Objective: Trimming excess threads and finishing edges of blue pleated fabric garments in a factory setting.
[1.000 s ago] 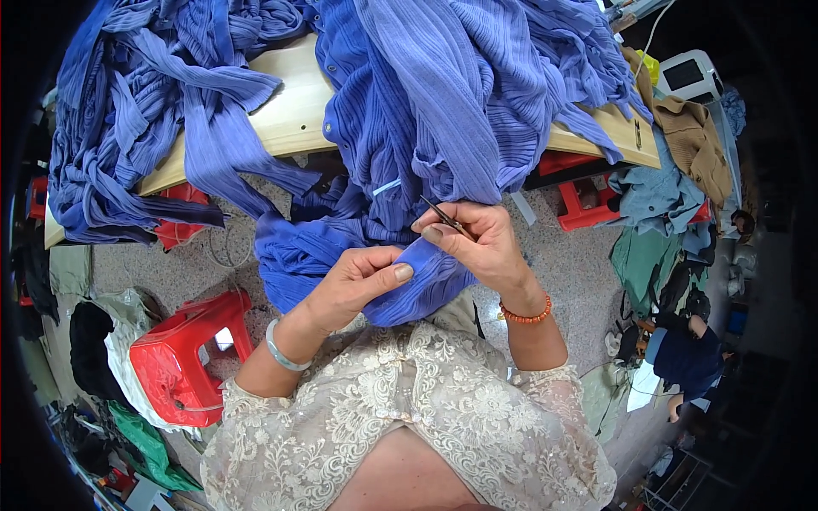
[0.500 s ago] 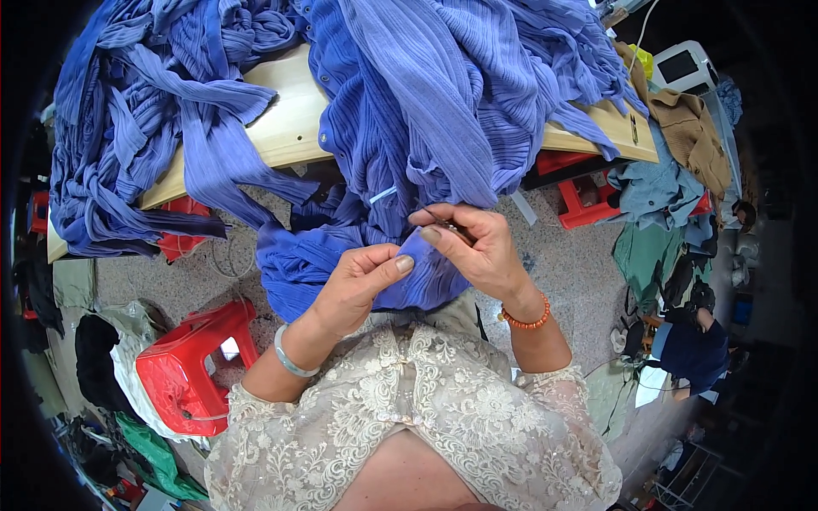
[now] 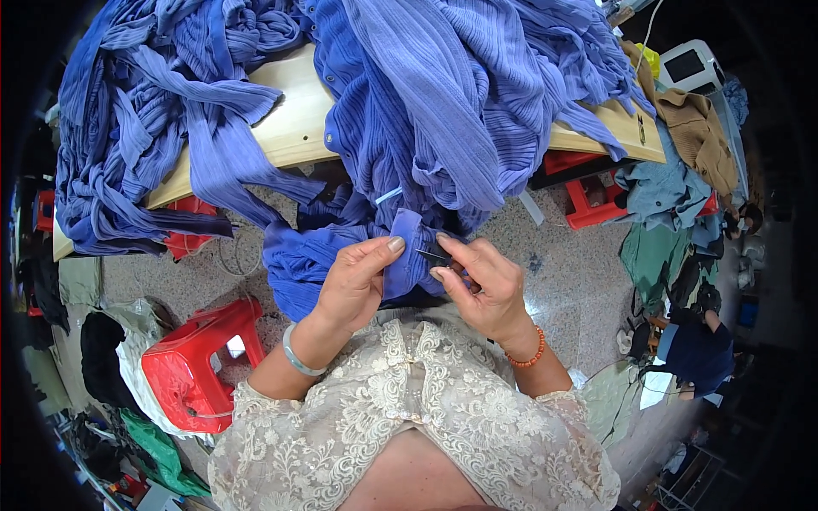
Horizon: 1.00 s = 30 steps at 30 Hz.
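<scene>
A blue-violet ribbed knit garment hangs from the table edge down to my lap. My left hand pinches a flat band of it between thumb and fingers, holding the band upright. In my right hand is a small pair of dark thread snips, its pointed tip lying against the band beside my left thumb. My right fingers wrap round the snips and hide most of the handle. A small pale strip lies on the cloth just beyond the band.
More blue knit garments are heaped over the wooden table. A red plastic stool stands at left, another red stool under the table at right. Brown and grey-blue clothes hang off the right end. At far right is another person.
The band has been raised and turned upright between my hands. My right hand has moved lower, bringing the snips' tip into plain sight against the cloth. The view has shifted slightly.
</scene>
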{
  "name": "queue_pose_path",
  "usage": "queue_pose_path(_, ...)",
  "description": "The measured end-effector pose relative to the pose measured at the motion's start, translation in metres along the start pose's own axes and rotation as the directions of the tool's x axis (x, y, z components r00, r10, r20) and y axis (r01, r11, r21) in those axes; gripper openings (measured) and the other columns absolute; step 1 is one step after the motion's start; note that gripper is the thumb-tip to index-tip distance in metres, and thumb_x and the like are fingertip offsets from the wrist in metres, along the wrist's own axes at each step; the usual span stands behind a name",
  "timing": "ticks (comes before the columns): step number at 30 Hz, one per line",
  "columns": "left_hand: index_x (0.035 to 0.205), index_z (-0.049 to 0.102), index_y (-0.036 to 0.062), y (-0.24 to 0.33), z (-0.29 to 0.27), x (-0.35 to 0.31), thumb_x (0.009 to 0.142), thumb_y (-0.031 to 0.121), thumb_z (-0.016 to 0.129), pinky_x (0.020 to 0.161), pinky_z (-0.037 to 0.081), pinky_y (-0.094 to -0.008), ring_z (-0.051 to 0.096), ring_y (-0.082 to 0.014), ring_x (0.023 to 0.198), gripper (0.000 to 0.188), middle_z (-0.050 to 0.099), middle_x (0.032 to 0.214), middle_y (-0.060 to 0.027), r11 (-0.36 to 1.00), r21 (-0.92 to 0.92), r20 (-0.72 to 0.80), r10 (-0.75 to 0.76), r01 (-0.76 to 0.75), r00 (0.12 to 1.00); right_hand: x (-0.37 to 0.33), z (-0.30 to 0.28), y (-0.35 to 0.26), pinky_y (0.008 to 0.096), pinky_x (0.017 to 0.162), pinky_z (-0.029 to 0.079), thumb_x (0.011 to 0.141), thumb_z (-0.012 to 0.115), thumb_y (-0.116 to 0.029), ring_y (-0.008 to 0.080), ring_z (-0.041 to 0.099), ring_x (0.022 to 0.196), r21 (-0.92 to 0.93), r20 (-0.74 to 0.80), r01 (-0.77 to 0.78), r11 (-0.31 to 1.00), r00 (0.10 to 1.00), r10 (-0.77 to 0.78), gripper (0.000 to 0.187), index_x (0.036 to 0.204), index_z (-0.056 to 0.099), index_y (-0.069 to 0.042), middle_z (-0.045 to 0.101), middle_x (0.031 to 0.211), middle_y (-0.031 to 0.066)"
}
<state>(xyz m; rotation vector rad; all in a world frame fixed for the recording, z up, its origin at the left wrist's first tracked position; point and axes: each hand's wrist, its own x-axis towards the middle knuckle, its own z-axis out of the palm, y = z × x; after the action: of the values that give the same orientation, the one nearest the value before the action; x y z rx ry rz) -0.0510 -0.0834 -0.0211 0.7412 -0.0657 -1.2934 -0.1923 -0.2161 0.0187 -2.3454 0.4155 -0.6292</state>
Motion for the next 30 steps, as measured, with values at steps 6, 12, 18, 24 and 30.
queue_pose_path(6,0.103,0.064,-0.0020,-0.0047,-0.0015,-0.0001,0.093,0.015,0.055,0.075,0.052,-0.0244,0.064,-0.0108,0.082,0.021,0.068,0.095,-0.0066,1.000,0.000,-0.010,0.017,-0.017,1.000,-0.0011,0.0029,0.0023,0.0319,0.050,0.046,0.075,0.072,-0.015,0.0224,0.058,0.056,-0.069,0.002,0.036,0.997,0.999,-0.036,0.037,0.109,0.064,-0.006,0.060,0.077,0.0076)
queue_pose_path(12,0.102,0.064,-0.0019,-0.0045,-0.0001,-0.0011,0.094,0.015,0.055,0.074,0.052,-0.0240,0.064,-0.0106,0.081,0.021,0.068,0.094,-0.0068,1.000,-0.012,-0.021,0.014,-0.014,1.000,0.0013,0.0003,0.0008,0.0275,0.049,0.046,0.073,0.074,-0.008,0.0174,0.057,0.055,-0.017,0.036,0.056,0.998,0.998,-0.055,0.037,0.108,0.064,-0.003,0.059,0.071,0.0078)
queue_pose_path(18,0.101,0.064,-0.0018,-0.0055,-0.0001,-0.0005,0.093,0.016,0.056,0.074,0.053,-0.0245,0.064,-0.0107,0.080,0.021,0.068,0.093,-0.0069,1.000,-0.003,-0.027,0.027,-0.027,0.999,0.0002,0.0005,0.0010,0.0274,0.048,0.045,0.072,0.074,-0.008,0.0174,0.057,0.055,-0.009,0.056,0.044,0.999,0.997,-0.044,0.037,0.108,0.065,-0.003,0.059,0.071,0.0076)
queue_pose_path(24,0.100,0.064,-0.0012,-0.0035,0.0030,-0.0001,0.093,0.015,0.056,0.074,0.052,-0.0242,0.064,-0.0104,0.080,0.020,0.068,0.093,-0.0064,1.000,-0.009,-0.024,0.027,-0.027,0.999,0.0014,0.0002,0.0028,0.0284,0.049,0.046,0.072,0.074,-0.009,0.0184,0.058,0.055,-0.085,0.005,0.066,0.994,0.998,-0.066,0.037,0.107,0.065,-0.004,0.059,0.072,0.0078)
queue_pose_path(30,0.099,0.064,-0.0003,-0.0071,0.0016,0.0017,0.093,0.015,0.055,0.073,0.051,-0.0235,0.063,-0.0089,0.079,0.018,0.067,0.092,-0.0047,0.999,0.006,-0.043,0.041,-0.041,0.998,0.0008,0.0006,0.0013,0.0288,0.049,0.046,0.072,0.074,-0.008,0.0187,0.059,0.056,-0.062,0.033,0.060,0.996,0.998,-0.058,0.036,0.107,0.065,-0.004,0.059,0.072,0.0082)
